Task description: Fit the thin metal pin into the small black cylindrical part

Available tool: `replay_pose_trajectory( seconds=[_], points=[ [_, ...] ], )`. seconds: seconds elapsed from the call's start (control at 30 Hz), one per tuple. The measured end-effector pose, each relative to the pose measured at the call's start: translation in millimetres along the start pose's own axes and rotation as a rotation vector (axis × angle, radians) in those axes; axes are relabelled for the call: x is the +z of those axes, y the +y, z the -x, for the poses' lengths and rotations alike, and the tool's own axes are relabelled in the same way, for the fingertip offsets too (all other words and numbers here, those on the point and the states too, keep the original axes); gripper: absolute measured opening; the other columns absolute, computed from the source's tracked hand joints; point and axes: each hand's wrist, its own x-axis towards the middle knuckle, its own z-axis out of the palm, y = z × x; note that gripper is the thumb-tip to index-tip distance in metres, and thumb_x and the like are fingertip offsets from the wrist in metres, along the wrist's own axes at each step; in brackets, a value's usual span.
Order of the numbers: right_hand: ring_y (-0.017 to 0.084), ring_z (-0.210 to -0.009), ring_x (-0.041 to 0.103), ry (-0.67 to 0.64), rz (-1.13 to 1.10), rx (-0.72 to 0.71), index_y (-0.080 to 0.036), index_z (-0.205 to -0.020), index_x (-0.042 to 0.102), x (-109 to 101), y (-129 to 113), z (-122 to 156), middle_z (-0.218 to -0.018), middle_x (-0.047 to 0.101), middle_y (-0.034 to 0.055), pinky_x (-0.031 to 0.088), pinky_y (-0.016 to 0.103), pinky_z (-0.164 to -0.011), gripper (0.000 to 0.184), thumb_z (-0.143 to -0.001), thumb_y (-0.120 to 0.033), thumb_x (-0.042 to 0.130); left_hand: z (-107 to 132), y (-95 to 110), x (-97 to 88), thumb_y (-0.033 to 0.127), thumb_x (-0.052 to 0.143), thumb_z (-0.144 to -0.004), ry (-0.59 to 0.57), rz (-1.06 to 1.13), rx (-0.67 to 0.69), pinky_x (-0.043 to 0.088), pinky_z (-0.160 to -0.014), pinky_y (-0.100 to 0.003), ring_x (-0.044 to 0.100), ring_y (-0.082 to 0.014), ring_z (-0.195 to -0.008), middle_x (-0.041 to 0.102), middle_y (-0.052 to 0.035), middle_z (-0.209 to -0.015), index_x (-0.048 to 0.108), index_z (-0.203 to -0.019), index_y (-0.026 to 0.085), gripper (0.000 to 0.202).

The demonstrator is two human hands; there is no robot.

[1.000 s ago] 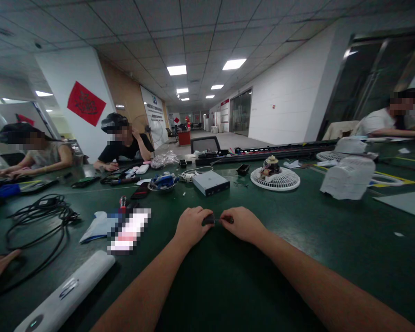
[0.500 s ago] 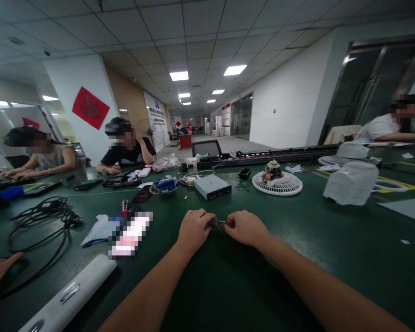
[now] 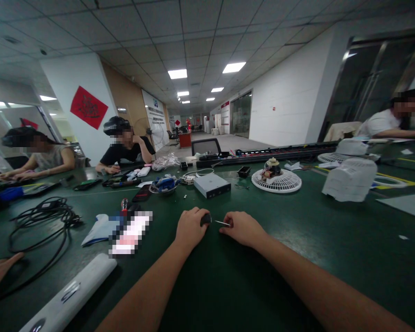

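The small screwdriver (image 3: 207, 220) is held over the green bench (image 3: 297, 258), its dark handle (image 3: 205, 219) tucked into the left hand (image 3: 190, 228) and its thin steel shaft (image 3: 222, 223) pointing across the gap toward the right hand (image 3: 244, 229). The left grip is clenched on the handle. The right grip looks released, with the fingers loosely curled and nothing showing between them (whether the shaft's tip touches them is too fine to tell).

What has just changed is the spacing. The hands, closed around this piece a moment ago, have drawn apart, so the bare shaft now lies exposed instead of hidden behind the fingers.

Further out, a folded blue-and-white cloth (image 3: 100, 230) lies to the left of the hands, beside a pixelated patch that hides whatever is under it. Beyond them are a coil of black cable (image 3: 44, 221) and a white plastic tube (image 3: 69, 293). Straight ahead sit a flat silver metal box (image 3: 212, 185) and a dish of blue parts (image 3: 164, 184). To the right, a white fan guard (image 3: 276, 181) carries a small motor (image 3: 272, 167), near a white fan housing (image 3: 350, 180). Another person's hand (image 3: 0, 269) rests at the lower left edge.
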Motion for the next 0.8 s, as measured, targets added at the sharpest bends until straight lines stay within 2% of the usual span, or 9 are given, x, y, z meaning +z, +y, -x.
replay_pose_trajectory(
  seconds=[0.13, 0.23, 0.3, 0.37, 0.53, 0.67, 0.8],
  points=[
    [0.017, -0.067, 0.063, 0.110, -0.078, -0.021, -0.022, -0.080, 0.066, 0.7, -0.7, 0.0, -0.076, 0.070, 0.0016, 0.039, 0.027, -0.056, 0.015, -0.079, -0.037, 0.062, 0.3, 1.6, -2.1, 0.022, 0.064, -0.084, -0.012, 0.003, 0.003, 0.041, -0.082, -0.033, 0.060, -0.0199, -0.094, 0.065, -0.0011, -0.104, 0.063, -0.108, 0.027, 0.025],
    [0.016, -0.072, 0.065, 0.180, -0.229, -0.095, -0.022, -0.093, 0.065, 1.8, -0.3, -0.5, -0.084, 0.072, 0.0008, 0.044, 0.026, -0.062, 0.016, -0.080, -0.030, 0.061, 0.7, 2.3, -3.4, 0.021, 0.065, -0.083, -0.020, 0.007, 0.014, 0.042, -0.082, -0.032, 0.060, -0.0196, -0.094, 0.064, -0.0005, -0.105, 0.063, -0.108, 0.028, 0.026],
    [0.016, -0.076, 0.066, 0.172, -0.327, -0.127, -0.022, -0.099, 0.064, 2.8, 0.4, -1.4, -0.089, 0.072, 0.0009, 0.046, 0.026, -0.066, 0.021, -0.078, -0.026, 0.064, 1.2, 2.8, -3.8, 0.020, 0.065, -0.082, -0.023, 0.016, 0.027, 0.042, -0.082, -0.032, 0.060, -0.0197, -0.095, 0.064, -0.0005, -0.105, 0.063, -0.108, 0.028, 0.027],
    [0.016, -0.080, 0.066, 0.151, -0.372, -0.158, -0.022, -0.097, 0.066, 3.5, 1.1, -2.6, -0.090, 0.073, 0.0013, 0.047, 0.027, -0.072, 0.019, -0.078, -0.023, 0.064, 1.7, 3.7, -3.9, 0.020, 0.064, -0.083, -0.034, 0.047, 0.054, 0.042, -0.083, -0.032, 0.059, -0.0197, -0.095, 0.064, -0.0009, -0.105, 0.062, -0.109, 0.028, 0.028],
    [0.017, -0.082, 0.064, 0.135, -0.340, -0.248, -0.022, -0.087, 0.072, 1.5, 1.7, -3.3, -0.088, 0.072, 0.0014, 0.046, 0.029, -0.078, 0.014, -0.081, -0.024, 0.060, 2.6, 7.4, -5.1, 0.027, 0.067, -0.082, -0.092, 0.128, 0.096, 0.043, -0.084, -0.033, 0.060, -0.0208, -0.096, 0.066, -0.0030, -0.106, 0.063, -0.110, 0.025, 0.029],
    [0.017, -0.080, 0.062, 0.153, -0.311, -0.239, -0.022, -0.087, 0.074, -2.2, -1.0, -0.5, -0.089, 0.070, 0.0020, 0.044, 0.028, -0.073, 0.015, -0.079, -0.024, 0.061, 3.6, 9.4, -7.4, 0.030, 0.068, -0.081, -0.085, 0.148, 0.167, 0.042, -0.085, -0.035, 0.061, -0.0216, -0.097, 0.068, -0.0036, -0.105, 0.064, -0.109, 0.023, 0.029],
    [0.016, -0.072, 0.060, 0.128, -0.277, -0.135, -0.021, -0.084, 0.072, -5.3, -4.0, 2.0, -0.080, 0.070, 0.0010, 0.042, 0.027, -0.065, 0.013, -0.076, -0.026, 0.064, 4.7, 8.0, -7.6, 0.028, 0.071, -0.079, -0.097, 0.152, 0.217, 0.041, -0.086, -0.035, 0.061, -0.0211, -0.095, 0.069, -0.0026, -0.102, 0.063, -0.108, 0.023, 0.031]
  ],
)
